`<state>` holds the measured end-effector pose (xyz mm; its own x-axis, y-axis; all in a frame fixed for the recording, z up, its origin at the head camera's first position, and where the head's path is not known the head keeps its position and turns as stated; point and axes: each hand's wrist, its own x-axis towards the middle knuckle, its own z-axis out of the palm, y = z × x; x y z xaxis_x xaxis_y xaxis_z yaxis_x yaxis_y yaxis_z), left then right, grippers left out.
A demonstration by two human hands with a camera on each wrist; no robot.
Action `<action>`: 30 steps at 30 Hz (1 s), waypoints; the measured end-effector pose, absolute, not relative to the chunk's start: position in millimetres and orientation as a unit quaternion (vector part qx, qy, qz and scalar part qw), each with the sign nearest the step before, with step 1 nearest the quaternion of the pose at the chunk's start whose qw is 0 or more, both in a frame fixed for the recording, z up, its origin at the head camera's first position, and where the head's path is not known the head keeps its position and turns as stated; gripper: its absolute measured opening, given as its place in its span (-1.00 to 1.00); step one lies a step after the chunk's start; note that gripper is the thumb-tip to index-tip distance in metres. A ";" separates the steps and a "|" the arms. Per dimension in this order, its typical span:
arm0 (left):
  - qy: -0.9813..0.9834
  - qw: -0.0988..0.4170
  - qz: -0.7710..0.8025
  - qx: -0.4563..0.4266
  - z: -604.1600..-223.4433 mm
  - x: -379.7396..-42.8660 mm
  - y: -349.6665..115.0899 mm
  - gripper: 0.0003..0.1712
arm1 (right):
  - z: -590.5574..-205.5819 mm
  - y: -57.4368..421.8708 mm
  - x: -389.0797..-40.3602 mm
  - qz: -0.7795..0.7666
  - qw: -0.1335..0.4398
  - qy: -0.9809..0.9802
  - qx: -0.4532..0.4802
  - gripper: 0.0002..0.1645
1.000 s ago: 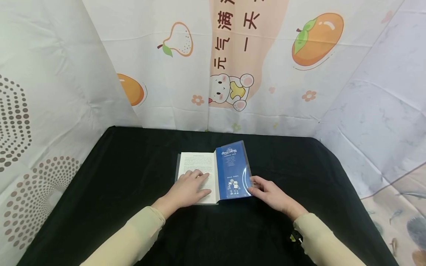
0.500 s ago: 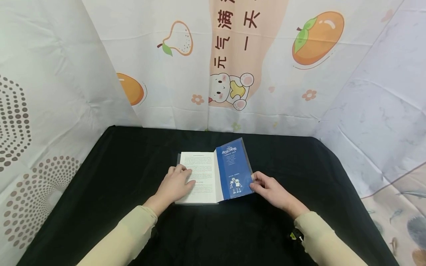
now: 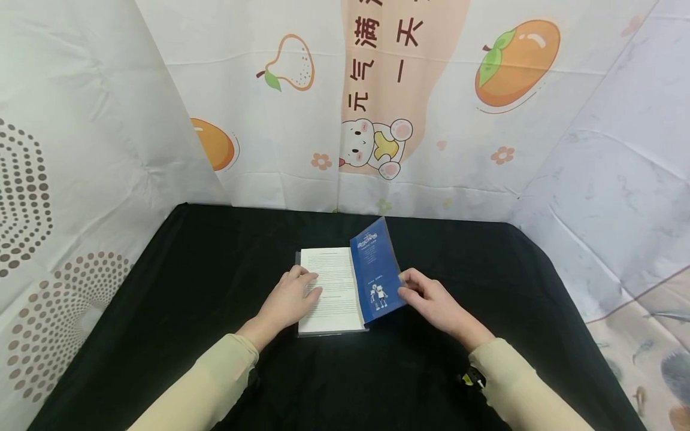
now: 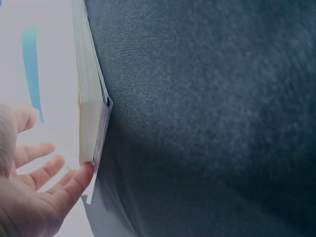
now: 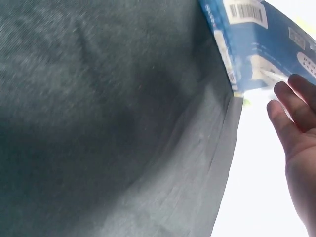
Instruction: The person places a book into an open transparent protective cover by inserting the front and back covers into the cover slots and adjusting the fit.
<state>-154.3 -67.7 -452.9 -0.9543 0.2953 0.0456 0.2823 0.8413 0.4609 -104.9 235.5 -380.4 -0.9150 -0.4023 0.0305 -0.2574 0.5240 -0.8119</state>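
Observation:
An open book [image 3: 334, 305] lies on the black cloth in the head view, a printed page facing up on its left part. Its blue cover [image 3: 374, 272], in a clear plastic jacket, stands lifted at a slant on the right side. My right hand [image 3: 436, 305] pinches the cover's free edge between thumb and fingers. At the page's left margin rests my left hand [image 3: 288, 299], fingers loosely spread. The left wrist view has a fingertip right at the corner of the page block [image 4: 90, 123]. In the right wrist view the cover's outer side [image 5: 242, 44] carries a barcode.
Black cloth [image 3: 188, 299] covers the table around the book. Behind it hangs a white curtain [image 3: 431, 161] with fruit and a cartoon bear. More pale curtains [image 3: 97, 155] close in the sides. A small dark item with yellow [image 3: 474, 378] sits at the right cuff.
My left hand has drawn back from the middle of the page to its left margin. The right hand has raised the cover and tilted it leftward, and the book has shifted slightly right.

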 end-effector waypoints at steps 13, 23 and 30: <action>0.937 0.011 0.322 0.133 -447.3 -156.1 -71.6 -0.48 | -416.4 219.3 -116.9 -0.465 0.081 0.837 -0.276 -0.44; 0.916 0.029 0.381 0.121 -447.2 -162.1 -76.9 -0.14 | -431.0 197.6 -114.2 -0.394 0.133 0.853 -0.317 -0.19; 0.904 0.043 0.409 0.114 -442.8 -164.4 -79.0 -0.08 | -440.5 185.4 -112.4 -0.370 0.165 0.847 -0.344 -0.09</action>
